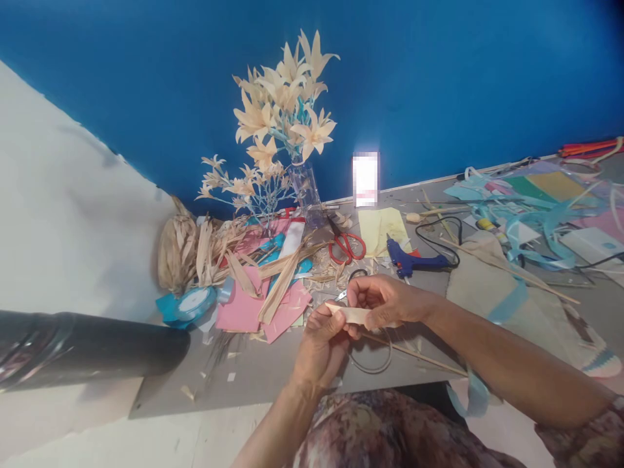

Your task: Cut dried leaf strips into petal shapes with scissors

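Observation:
Between my two hands, near the table's front edge, stretches a pale strip of dried husk (357, 315). My left hand (322, 338) pinches its left end between thumb and fingers. The right end is gripped by my right hand (385, 302), palm turned down. Just beyond my fingers lies a small pair of scissors (358, 275), partly hidden by my right hand. A thin wire ring (373, 370) shows below my hands, close to a thin stick (424, 354) on the table.
Husk flowers (285, 91) stand in a clear vase (307, 192) by the blue wall. Red-handled scissors (347, 247) and a blue glue gun (414, 259) lie behind my hands. Pink paper (238, 312), dried husks (182, 253) and a ribbon roll (195, 304) lie left; cloth (492, 273) lies right.

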### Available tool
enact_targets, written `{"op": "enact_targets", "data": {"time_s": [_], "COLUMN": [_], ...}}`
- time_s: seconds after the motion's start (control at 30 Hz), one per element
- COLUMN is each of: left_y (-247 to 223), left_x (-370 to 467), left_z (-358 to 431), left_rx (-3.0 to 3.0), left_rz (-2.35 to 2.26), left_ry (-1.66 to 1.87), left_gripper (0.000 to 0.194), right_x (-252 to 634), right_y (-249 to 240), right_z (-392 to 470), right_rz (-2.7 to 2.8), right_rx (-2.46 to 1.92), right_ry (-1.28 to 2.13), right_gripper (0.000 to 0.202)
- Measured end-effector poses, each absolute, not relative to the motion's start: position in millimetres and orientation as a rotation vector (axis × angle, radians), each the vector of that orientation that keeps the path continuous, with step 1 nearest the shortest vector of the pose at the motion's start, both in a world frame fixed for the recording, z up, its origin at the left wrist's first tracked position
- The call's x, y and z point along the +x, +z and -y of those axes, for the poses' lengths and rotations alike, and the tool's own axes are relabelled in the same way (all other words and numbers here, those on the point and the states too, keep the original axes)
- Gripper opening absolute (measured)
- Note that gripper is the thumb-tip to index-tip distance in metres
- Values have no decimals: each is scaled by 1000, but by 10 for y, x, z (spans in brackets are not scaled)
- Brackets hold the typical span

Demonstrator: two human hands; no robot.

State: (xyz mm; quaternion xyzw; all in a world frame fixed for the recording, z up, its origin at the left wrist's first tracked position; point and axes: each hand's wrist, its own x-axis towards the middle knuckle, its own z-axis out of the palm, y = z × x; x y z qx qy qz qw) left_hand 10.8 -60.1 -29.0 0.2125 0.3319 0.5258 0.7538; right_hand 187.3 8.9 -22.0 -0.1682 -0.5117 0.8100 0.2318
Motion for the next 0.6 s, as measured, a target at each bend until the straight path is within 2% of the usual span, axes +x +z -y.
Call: {"op": "enact_targets", "data": {"time_s": [0.2, 0.6], "left_y": [-332, -263], "left_x": [88, 64], "left_z": [609, 554], "left_rx": [647, 458], "left_rz": [-967, -807], "left_ry": [1198, 1174], "left_gripper": [29, 33], "right_x": [1795, 1832], "right_y": [-231, -95], "right_z": [-34, -8], "right_rz": [1572, 1615], "right_rx": [-663, -772], "right_ry": [1988, 1939], "right_gripper": [24, 32]}}
